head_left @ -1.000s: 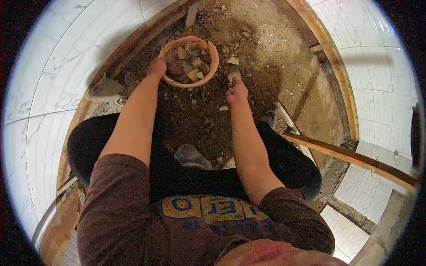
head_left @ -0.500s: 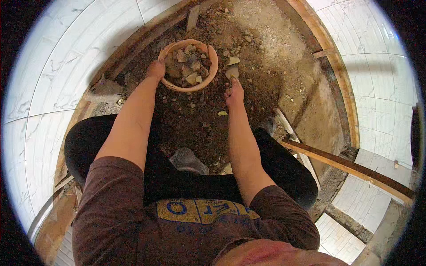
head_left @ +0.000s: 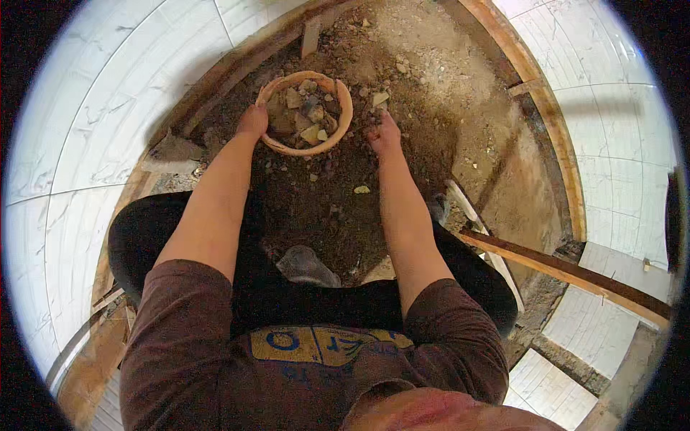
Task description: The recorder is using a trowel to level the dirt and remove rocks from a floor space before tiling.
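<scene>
On shirt (head_left: 180,345), blue ltrs (head_left: 282,339); L hand (head_left: 251,121) grips bowl (head_left: 346,108); R hand (head_left: 386,134) grip: can't tell.

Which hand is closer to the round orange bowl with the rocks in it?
The left. The left hand grips the left side of the bowl's rim; the right hand is off to its right, not touching it.

I am working indoors, at what is looking like a building site: bare brown earth (head_left: 323,215) with small stones (head_left: 361,189) is lying below me, wooden boards (head_left: 525,62) are running along its edges, and white marbled tiles (head_left: 108,136) are rising on both sides.
</scene>
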`<state>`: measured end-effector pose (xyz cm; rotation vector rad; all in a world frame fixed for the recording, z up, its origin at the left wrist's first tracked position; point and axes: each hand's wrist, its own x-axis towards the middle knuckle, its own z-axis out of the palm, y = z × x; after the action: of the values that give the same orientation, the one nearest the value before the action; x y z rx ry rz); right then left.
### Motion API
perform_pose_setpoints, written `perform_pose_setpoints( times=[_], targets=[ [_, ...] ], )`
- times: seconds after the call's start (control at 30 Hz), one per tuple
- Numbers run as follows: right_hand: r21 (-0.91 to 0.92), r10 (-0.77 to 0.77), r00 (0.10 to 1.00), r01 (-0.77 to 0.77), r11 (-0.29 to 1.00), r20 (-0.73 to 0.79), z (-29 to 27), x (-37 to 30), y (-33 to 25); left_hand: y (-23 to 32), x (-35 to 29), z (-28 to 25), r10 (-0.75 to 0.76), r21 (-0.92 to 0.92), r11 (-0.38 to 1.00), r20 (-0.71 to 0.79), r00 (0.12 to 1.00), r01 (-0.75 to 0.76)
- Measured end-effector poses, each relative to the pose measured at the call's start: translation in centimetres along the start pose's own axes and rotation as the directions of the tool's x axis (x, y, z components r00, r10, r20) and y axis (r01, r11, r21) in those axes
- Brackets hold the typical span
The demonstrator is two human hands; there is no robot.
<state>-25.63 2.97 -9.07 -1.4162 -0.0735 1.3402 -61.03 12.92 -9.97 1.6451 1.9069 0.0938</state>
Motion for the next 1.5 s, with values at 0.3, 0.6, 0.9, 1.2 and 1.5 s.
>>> perform_pose_setpoints(
  times=[0.3, 0.6, 0.9, 1.2, 1.5],
  targets=[
    [0.129, 0.008, 1.000, -0.008, 0.992, 0.000, 3.2, -7.9, 0.6, -5.5, 2.3, -2.8, 0.060, 0.142, 0.988, 0.003, 0.998, -0.060],
    [-0.208, -0.112, 0.988, 0.133, 0.969, 0.108, 5.6, -13.3, -3.8, -5.3, 2.1, -4.0, -0.194, 0.012, 0.979, -0.220, 0.956, 0.202],
    [-0.766, -0.001, 0.906, 0.359, 0.534, 0.423, 1.0, -13.9, -8.7, 3.8, -5.2, -1.4, -0.441, -0.219, 0.829, 0.311, 0.842, 0.515],
    [-0.760, -0.249, 0.959, 0.263, 0.594, 0.137, -4.7, -6.2, -9.4, 2.0, -6.1, -0.8, -0.244, -0.194, 0.952, -0.023, 0.970, 0.235],
    [-0.634, -0.392, 0.832, 0.064, 0.771, -0.393, -13.9, 1.5, -6.8, 4.3, -7.3, -1.0, -0.424, -0.585, 0.736, -0.006, 0.906, 0.341]
  ],
)
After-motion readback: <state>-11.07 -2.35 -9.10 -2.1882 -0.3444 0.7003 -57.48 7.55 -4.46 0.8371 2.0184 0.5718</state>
